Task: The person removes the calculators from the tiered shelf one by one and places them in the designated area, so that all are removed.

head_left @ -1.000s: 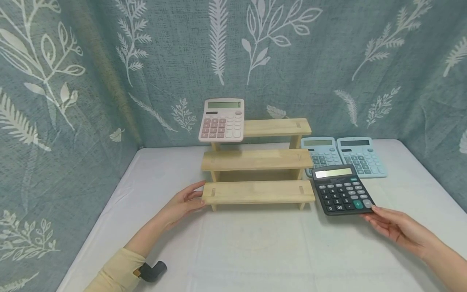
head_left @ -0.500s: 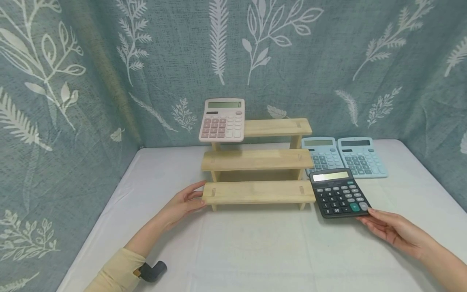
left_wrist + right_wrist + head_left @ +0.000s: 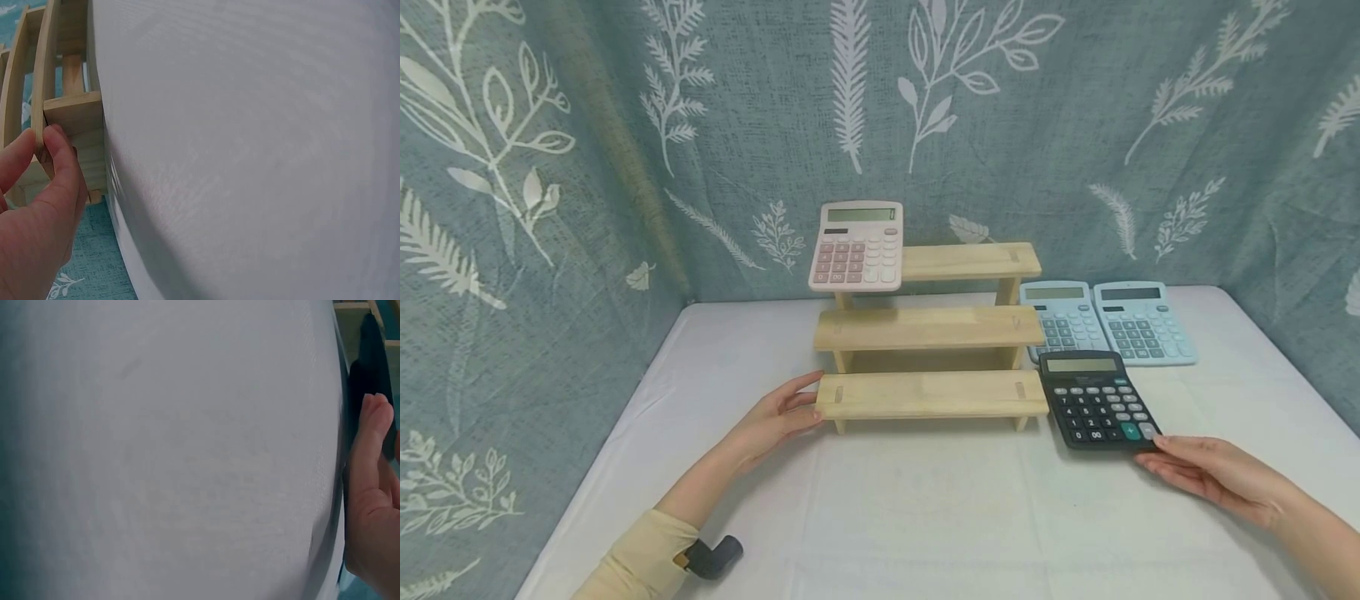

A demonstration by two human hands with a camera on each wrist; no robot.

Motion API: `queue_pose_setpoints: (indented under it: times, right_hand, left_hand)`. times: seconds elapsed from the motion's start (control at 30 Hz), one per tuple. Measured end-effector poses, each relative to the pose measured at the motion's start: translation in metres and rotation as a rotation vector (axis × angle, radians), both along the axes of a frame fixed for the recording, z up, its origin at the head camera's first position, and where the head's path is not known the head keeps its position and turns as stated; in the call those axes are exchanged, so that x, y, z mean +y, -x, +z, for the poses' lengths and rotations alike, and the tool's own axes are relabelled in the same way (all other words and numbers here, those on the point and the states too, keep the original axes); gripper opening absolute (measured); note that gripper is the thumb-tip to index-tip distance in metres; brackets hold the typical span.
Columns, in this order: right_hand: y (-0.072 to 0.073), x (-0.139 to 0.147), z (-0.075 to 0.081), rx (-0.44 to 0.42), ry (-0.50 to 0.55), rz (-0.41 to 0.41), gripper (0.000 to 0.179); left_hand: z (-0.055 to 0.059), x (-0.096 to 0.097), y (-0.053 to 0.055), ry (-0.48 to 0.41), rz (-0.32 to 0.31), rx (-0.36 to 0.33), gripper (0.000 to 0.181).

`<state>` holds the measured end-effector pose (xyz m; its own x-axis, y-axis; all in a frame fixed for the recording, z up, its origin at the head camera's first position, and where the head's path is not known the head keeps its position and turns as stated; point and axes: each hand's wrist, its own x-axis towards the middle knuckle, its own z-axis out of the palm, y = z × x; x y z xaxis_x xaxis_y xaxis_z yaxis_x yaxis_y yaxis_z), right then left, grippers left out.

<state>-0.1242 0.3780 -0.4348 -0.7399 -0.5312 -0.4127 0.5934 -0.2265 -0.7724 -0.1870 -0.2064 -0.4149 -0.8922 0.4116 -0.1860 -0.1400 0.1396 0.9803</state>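
A three-tier wooden display stand (image 3: pixel 928 327) stands mid-table in the head view. My left hand (image 3: pixel 775 423) pinches the left end of its lowest shelf, thumb and fingers on either side of the board (image 3: pixel 39 119) in the left wrist view. With thumb on top and fingers beneath, my right hand (image 3: pixel 1213 477) holds a black calculator (image 3: pixel 1097 402) by its lower right corner. The calculator is just right of the stand's lowest shelf. In the right wrist view, fingers (image 3: pixel 375 419) lie under its dark edge. A pink-and-white calculator (image 3: pixel 856 247) leans upright on the top shelf's left end.
Two light blue calculators (image 3: pixel 1142 323) lie side by side on the white tablecloth (image 3: pixel 925 517), behind the black one. A patterned green-blue curtain (image 3: pixel 752 125) hangs around the back and sides. A small black object (image 3: pixel 717 558) is at the left cuff.
The black calculator has shifted slightly toward me in my right hand, and its screen no longer shows bright glare. My left hand and the stand have stayed in place.
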Motion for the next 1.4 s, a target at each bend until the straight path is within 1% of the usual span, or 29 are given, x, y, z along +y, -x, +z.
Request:
queue_pose_setpoints:
  times: [0.23,0.47,0.8,1.0,1.1,1.3,1.4]
  right_hand:
    - [0.004,0.001,0.001,0.027,-0.107,0.042,0.028]
    - [0.005,0.002,0.003,0.060,-0.217,0.092,0.030]
    - [0.005,-0.001,0.006,0.106,-0.419,0.087,0.033]
    - [0.003,-0.004,0.007,0.171,-0.565,0.097,0.035]
    - [0.003,-0.004,0.009,0.171,-0.595,0.091,0.035]
    - [0.002,-0.006,0.012,0.180,-0.619,0.095,0.036]
    - [0.003,-0.009,0.015,0.184,-0.664,0.092,0.038]
  left_hand:
    - [0.001,0.000,-0.001,0.003,0.003,-0.001,0.071]
    - [0.000,0.000,0.000,-0.010,0.008,-0.010,0.070]
    - [0.000,0.000,-0.001,-0.013,0.007,-0.007,0.071]
    - [0.000,0.000,-0.001,-0.013,0.008,-0.010,0.071]
    - [0.000,0.000,-0.001,-0.014,0.007,-0.009,0.071]
    - [-0.001,0.001,0.000,-0.018,0.006,-0.007,0.071]
    - [0.000,0.001,0.000,-0.023,0.006,-0.011,0.072]
